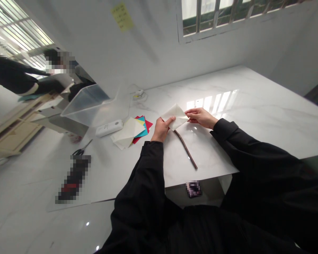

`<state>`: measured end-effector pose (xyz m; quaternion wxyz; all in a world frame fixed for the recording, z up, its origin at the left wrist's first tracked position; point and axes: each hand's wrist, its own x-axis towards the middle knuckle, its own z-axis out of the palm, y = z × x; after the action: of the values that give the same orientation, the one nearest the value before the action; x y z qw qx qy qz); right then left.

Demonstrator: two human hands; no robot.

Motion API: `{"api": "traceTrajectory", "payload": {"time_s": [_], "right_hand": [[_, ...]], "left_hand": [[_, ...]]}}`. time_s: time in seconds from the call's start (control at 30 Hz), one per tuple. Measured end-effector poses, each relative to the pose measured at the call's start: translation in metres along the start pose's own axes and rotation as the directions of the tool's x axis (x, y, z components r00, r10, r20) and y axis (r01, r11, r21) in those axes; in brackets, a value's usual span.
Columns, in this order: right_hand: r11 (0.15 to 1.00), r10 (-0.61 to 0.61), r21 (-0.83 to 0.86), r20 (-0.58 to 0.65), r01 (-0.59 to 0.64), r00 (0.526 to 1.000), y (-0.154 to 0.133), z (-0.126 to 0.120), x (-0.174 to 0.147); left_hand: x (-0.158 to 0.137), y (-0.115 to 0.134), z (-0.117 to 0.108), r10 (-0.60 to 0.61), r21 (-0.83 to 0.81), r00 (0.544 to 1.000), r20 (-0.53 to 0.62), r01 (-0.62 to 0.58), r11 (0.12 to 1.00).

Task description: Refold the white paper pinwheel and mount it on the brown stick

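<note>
A square sheet of cream paper is held up over the table, one corner toward the far wall. My left hand grips its left side, thumb lying on top of the sheet. At the right corner, the fingers of my right hand pinch the paper's edge. A thin brown stick lies on the table below, its upper end hidden by the paper. Left of my left hand lies a fanned stack of coloured paper in cream, yellow, blue and red.
Beside the stack are a white elongated device and a clear plastic bin. Scissors rest farther left, near a blurred dark item. A white cable lies by the wall. Other people are at the far left.
</note>
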<state>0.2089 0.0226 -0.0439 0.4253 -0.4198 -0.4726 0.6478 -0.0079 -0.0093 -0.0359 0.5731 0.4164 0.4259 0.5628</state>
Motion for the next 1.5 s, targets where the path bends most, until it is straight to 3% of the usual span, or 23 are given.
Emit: {"api": "traceTrajectory", "payload": {"time_s": [0.23,0.53,0.87,1.13,1.27,1.5], "right_hand": [[0.998,0.043,-0.04,0.105,-0.039,0.994,-0.002,0.005,-0.002],[0.998,0.045,-0.054,0.147,-0.038,0.988,-0.001,0.003,-0.002],[0.982,-0.159,-0.112,-0.078,0.149,0.984,-0.008,0.001,0.0],[0.954,-0.131,-0.246,0.18,0.174,0.975,-0.008,0.011,-0.012],[0.953,-0.108,-0.256,0.209,0.161,0.972,0.001,0.011,-0.007],[0.978,-0.085,-0.176,0.145,0.11,0.986,0.002,0.015,-0.009]], "left_hand": [[0.003,-0.003,-0.003,0.013,0.074,1.0,0.018,-0.014,0.997],[0.006,-0.007,-0.008,0.032,0.182,0.999,0.027,-0.037,0.983],[0.009,0.006,-0.017,0.018,-0.013,0.997,-0.08,-0.019,1.0],[0.002,0.003,-0.008,-0.03,0.105,0.984,0.173,0.011,0.994],[0.005,-0.003,-0.01,-0.026,0.14,0.985,0.171,0.002,0.99],[0.006,-0.006,-0.009,0.019,0.166,0.989,0.145,-0.043,0.985]]}}
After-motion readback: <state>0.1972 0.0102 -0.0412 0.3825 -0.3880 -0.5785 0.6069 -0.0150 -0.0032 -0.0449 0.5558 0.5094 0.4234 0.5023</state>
